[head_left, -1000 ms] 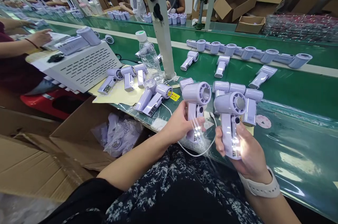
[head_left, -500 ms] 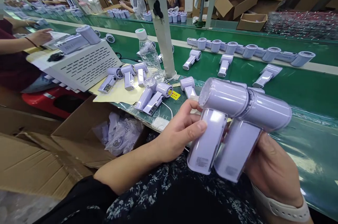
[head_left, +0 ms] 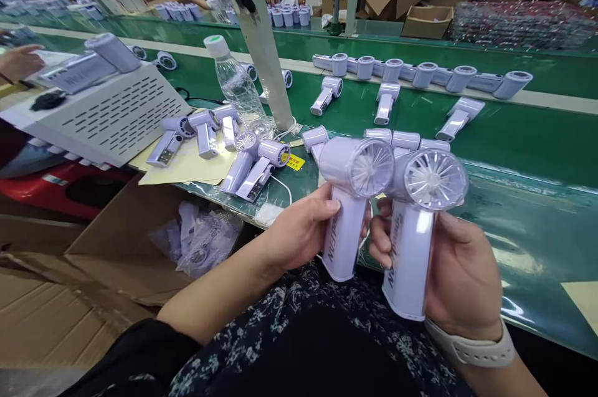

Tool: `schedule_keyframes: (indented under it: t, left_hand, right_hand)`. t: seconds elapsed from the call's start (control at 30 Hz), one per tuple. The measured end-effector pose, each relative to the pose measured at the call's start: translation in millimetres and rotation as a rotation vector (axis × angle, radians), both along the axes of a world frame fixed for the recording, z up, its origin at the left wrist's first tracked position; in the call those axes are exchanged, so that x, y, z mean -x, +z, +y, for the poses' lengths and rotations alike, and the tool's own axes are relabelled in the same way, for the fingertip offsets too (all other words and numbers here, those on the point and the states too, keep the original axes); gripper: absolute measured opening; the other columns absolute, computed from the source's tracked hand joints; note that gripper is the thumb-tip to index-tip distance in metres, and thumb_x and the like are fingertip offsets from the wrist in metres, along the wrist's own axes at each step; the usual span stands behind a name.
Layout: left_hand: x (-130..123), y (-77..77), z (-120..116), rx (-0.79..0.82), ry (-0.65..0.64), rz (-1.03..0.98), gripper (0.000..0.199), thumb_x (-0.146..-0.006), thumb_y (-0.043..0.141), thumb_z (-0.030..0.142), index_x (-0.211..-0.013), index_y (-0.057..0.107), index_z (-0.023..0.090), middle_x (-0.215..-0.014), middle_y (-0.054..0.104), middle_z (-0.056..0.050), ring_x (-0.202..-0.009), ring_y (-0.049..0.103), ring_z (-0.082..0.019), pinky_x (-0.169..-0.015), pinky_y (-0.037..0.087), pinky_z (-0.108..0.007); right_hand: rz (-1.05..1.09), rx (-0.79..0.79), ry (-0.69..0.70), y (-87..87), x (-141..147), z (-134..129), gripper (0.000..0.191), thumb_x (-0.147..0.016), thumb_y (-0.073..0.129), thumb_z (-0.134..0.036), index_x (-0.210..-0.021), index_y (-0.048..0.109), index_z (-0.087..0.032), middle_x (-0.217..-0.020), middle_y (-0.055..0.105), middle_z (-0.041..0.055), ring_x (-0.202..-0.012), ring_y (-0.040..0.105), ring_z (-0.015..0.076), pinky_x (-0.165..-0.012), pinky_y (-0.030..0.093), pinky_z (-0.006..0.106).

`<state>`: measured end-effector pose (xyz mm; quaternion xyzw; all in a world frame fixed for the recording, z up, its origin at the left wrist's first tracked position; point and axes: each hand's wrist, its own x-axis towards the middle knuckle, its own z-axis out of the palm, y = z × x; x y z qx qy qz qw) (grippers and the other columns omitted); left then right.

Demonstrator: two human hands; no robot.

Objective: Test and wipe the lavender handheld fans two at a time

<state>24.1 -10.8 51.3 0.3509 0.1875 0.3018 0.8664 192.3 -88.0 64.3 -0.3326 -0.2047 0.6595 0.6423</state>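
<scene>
A lilac handheld fan (head_left: pixel 343 241) stands upright in my left hand (head_left: pixel 303 222), whose fingers wrap round its handle. My right hand (head_left: pixel 462 272), with a pale watch strap at the wrist, grips a second lilac handheld fan (head_left: pixel 408 260) by the handle. The round finned ends of both heads face me, and dark lettering runs down each handle. The two heads are side by side; whether they touch I cannot tell. Behind them, partly hidden, more lilac fans (head_left: pixel 405 140) lie on the green bench (head_left: pixel 523 197).
Several fans (head_left: pixel 203 132) lie on yellow paper at left, near a clear bottle (head_left: pixel 233 82) and a metal post (head_left: pixel 261 42). A vented white box (head_left: pixel 121 104) stands further left. Below is a carton (head_left: pixel 112 241) with bagged parts. A row of fans (head_left: pixel 425 76) lines the belt; co-workers sit opposite.
Both fans have been turned: their heads pointed sideways before, and now their finned ends and lettering face me. My hands have shifted slightly left in view, and the camera view has shifted too.
</scene>
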Motion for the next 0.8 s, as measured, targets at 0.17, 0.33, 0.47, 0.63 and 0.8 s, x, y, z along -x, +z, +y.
schedule_keyframes:
  t: [0.17, 0.33, 0.47, 0.63, 0.8]
  left_hand:
    - [4.5, 0.1, 2.2, -0.174, 0.071, 0.143, 0.039, -0.082, 0.081, 0.032, -0.116, 0.066, 0.018, -0.105, 0.075, -0.009, -0.095, 0.073, -0.024, -0.083, 0.055, -0.034]
    - [4.4, -3.5, 7.9, -0.233, 0.062, 0.189, 0.06, -0.069, 0.093, 0.044, -0.117, 0.069, 0.017, -0.102, 0.077, -0.009, -0.087, 0.073, -0.02, -0.079, 0.058, -0.031]
    - [3.1, -4.7, 10.8, -0.222, 0.109, 0.262, 0.066, -0.056, 0.098, 0.051, -0.104, 0.069, 0.016, -0.089, 0.075, -0.004, -0.079, 0.071, -0.016, -0.077, 0.058, -0.029]
    - [3.8, -4.9, 12.3, -0.222, 0.119, 0.313, 0.072, -0.049, 0.099, 0.058, -0.098, 0.066, 0.016, -0.088, 0.072, -0.004, -0.08, 0.069, -0.017, -0.073, 0.057, -0.029]
    - [9.2, -1.1, 14.7, -0.351, 0.082, 0.389, 0.063, -0.059, 0.096, 0.051, -0.1, 0.064, 0.016, -0.094, 0.072, -0.006, -0.086, 0.069, -0.02, -0.078, 0.056, -0.032]
  right_hand:
    - [-0.075, -0.078, -0.142, -2.0, -10.7, -3.3, 0.016, -0.088, 0.07, -0.042, -0.088, 0.079, -0.028, -0.081, 0.071, 0.0048, -0.07, 0.064, 0.021, -0.054, 0.058, 0.031]
    - [-0.161, 0.005, -0.298, -13.7, -13.4, -3.6, 0.024, -0.097, 0.058, -0.04, -0.104, 0.078, -0.031, -0.09, 0.078, 0.0049, -0.077, 0.072, 0.0238, -0.07, 0.064, 0.038]
    - [-0.167, 0.111, -0.327, -18.7, -11.5, -1.1, 0.024, -0.098, 0.06, -0.038, -0.116, 0.074, -0.031, -0.089, 0.081, 0.0036, -0.074, 0.076, 0.0237, -0.068, 0.066, 0.038]
    - [-0.225, 0.137, -0.332, -22.3, -8.2, 2.3, 0.018, -0.095, 0.067, -0.038, -0.108, 0.075, -0.028, -0.09, 0.082, 0.0024, -0.072, 0.078, 0.0225, -0.064, 0.067, 0.034]
    - [-0.233, 0.117, -0.343, -25.6, -7.5, 0.3, 0.015, -0.092, 0.067, -0.037, -0.096, 0.076, -0.027, -0.09, 0.081, 0.0049, -0.075, 0.078, 0.0266, -0.067, 0.067, 0.041]
